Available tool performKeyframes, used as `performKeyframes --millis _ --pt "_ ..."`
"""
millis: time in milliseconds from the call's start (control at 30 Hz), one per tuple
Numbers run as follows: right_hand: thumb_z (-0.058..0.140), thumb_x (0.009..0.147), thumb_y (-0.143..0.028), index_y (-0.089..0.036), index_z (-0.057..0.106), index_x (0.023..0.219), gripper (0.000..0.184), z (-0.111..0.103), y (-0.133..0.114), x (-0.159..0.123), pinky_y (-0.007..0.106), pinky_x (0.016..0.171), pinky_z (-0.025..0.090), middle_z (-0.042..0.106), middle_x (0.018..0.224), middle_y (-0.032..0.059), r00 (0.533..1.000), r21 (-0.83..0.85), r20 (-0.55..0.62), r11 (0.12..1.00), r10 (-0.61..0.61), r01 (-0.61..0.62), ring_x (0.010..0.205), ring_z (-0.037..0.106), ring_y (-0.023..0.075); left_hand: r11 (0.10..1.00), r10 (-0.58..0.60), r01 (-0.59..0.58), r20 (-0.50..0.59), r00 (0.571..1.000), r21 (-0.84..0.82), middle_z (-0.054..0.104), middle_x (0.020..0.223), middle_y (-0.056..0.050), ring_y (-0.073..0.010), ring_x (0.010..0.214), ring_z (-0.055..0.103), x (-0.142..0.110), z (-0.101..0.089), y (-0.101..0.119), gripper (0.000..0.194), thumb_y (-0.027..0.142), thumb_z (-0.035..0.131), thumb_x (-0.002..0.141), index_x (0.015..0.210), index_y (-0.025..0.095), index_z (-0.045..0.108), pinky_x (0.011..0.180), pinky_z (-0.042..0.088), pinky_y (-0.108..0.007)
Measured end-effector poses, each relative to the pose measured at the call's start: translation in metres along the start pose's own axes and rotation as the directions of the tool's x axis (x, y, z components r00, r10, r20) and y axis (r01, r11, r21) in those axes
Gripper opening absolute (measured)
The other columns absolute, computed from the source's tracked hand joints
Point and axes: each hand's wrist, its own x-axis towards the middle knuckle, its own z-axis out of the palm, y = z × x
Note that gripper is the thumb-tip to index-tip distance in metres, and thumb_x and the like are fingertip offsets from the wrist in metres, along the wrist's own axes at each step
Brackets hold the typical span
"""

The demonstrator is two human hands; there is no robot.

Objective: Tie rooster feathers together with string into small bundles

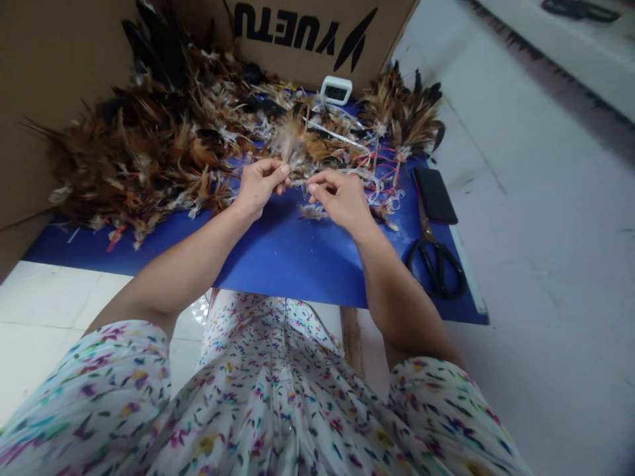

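Between my two hands, just above the blue table, is a small feather bunch with fluffy grey-brown plumes pointing up and away. My left hand pinches its base between thumb and fingertips. My right hand is closed in a pinch at the other end of the stem, thumb against forefinger. Whether a thread or tie is also in the right fingers is too small to tell. Loose brown feathers lie on the table below the right hand.
A large pile of brown feathers covers the left and back. Another feather bundle sits back right near red strings. A cardboard box stands behind, with a white digital timer before it. Black-handled scissors and a dark phone lie right.
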Motion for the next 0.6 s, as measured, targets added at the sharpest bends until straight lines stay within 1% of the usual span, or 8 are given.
performKeyframes --millis 67,133,167,233,333,433,500,600 --pt "0.063 0.087 -0.029 -0.021 0.072 0.092 0.014 -0.002 0.002 0.000 0.036 0.078 0.053 0.072 0.080 0.0020 0.999 -0.064 0.023 0.998 -0.024 0.026 0.075 0.065 0.0176 1.000 0.005 -0.005 -0.008 1.000 0.002 0.066 0.067 -0.001 -0.0059 0.049 0.054 0.000 0.000 0.000 0.039 0.055 0.065 0.088 0.076 0.018 0.063 0.050 0.047 -0.021" --pt "0.065 0.082 -0.020 -0.022 0.073 0.091 0.012 -0.005 0.003 0.001 0.040 0.084 0.052 0.073 0.089 0.0040 0.998 -0.145 0.019 0.987 -0.064 0.066 0.084 0.066 0.0201 1.000 0.001 -0.001 -0.011 1.000 -0.010 0.066 0.067 -0.001 -0.0059 0.049 0.054 0.000 0.000 0.000 0.040 0.056 0.065 0.087 0.076 0.018 0.063 0.050 0.046 -0.021" --pt "0.066 0.080 -0.017 -0.023 0.073 0.088 0.012 -0.007 0.004 0.001 0.041 0.086 0.052 0.073 0.090 0.0044 0.997 -0.178 0.020 0.981 -0.076 0.079 0.085 0.066 0.0209 1.000 -0.003 0.003 -0.008 1.000 -0.018 0.066 0.067 -0.001 -0.0059 0.049 0.054 0.000 0.000 0.001 0.040 0.057 0.066 0.086 0.076 0.018 0.063 0.050 0.046 -0.021" --pt "0.067 0.077 -0.014 -0.023 0.073 0.083 0.012 -0.012 0.004 0.001 0.042 0.086 0.051 0.072 0.087 0.0041 0.996 -0.216 0.048 0.973 -0.073 0.082 0.084 0.065 0.0212 1.000 -0.010 0.010 0.002 1.000 -0.028 0.067 0.068 -0.001 -0.0058 0.050 0.054 0.000 0.000 0.001 0.042 0.059 0.066 0.086 0.077 0.018 0.062 0.050 0.046 -0.020" --pt "0.068 0.076 -0.013 -0.021 0.072 0.074 0.009 -0.020 0.005 0.000 0.037 0.078 0.050 0.072 0.078 0.0026 0.989 -0.213 0.149 0.976 -0.016 0.048 0.075 0.064 0.0183 1.000 -0.013 0.013 0.012 1.000 -0.020 0.066 0.068 -0.001 -0.0056 0.051 0.054 0.000 0.001 0.001 0.044 0.061 0.064 0.085 0.077 0.018 0.062 0.052 0.047 -0.020" --pt "0.069 0.073 -0.014 -0.019 0.072 0.070 0.007 -0.024 0.004 -0.003 0.031 0.070 0.047 0.070 0.068 0.0002 0.965 -0.200 0.260 0.979 0.032 0.021 0.065 0.060 0.0146 0.999 -0.024 0.024 0.013 1.000 -0.039 0.066 0.068 -0.001 -0.0056 0.051 0.054 0.000 0.001 0.001 0.043 0.061 0.065 0.085 0.077 0.018 0.062 0.052 0.047 -0.020" --pt "0.070 0.071 -0.014 -0.019 0.072 0.070 0.006 -0.026 0.001 -0.004 0.029 0.068 0.046 0.070 0.067 -0.0011 0.942 -0.202 0.329 0.979 0.062 0.006 0.063 0.059 0.0129 0.996 -0.041 0.041 0.010 0.999 -0.075 0.066 0.068 -0.001 -0.0054 0.051 0.054 0.000 0.001 0.001 0.042 0.059 0.067 0.084 0.077 0.018 0.062 0.051 0.047 -0.020" --pt "0.071 0.072 -0.015 -0.019 0.074 0.074 0.005 -0.028 -0.008 -0.005 0.027 0.067 0.044 0.070 0.068 -0.0018 0.889 -0.270 0.434 0.962 0.148 -0.029 0.063 0.059 0.0121 0.989 -0.070 0.070 0.004 0.998 -0.131 0.066 0.068 0.000 -0.0046 0.050 0.053 0.001 0.001 0.001 0.040 0.056 0.071 0.082 0.076 0.017 0.063 0.051 0.047 -0.019"
